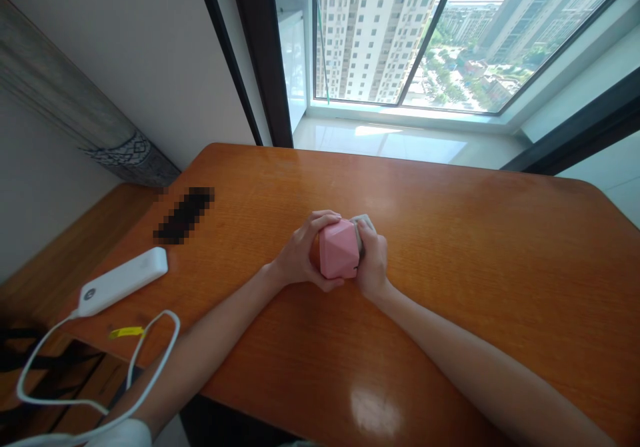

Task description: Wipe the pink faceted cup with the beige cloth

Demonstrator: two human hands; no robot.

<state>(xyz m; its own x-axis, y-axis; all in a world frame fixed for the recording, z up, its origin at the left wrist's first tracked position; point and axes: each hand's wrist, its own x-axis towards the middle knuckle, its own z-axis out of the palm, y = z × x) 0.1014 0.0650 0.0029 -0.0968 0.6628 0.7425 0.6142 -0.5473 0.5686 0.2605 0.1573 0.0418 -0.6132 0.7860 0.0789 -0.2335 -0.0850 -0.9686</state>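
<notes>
White device (123, 282): table's (475, 254) left. Left hand (300, 252): curved wide, gripping pink faceted object (339, 250), mid-table, probably to steady it. Right hand (374, 260): curled tightly on grey piece (369, 222) (joined or separate, cannot tell), seemingly bracing it.

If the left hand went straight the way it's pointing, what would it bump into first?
The pink faceted object, which the left hand is clasping. Beyond it, roughly in line, are the pale grey piece and the right hand; which is nearer is unclear from this view.
</notes>
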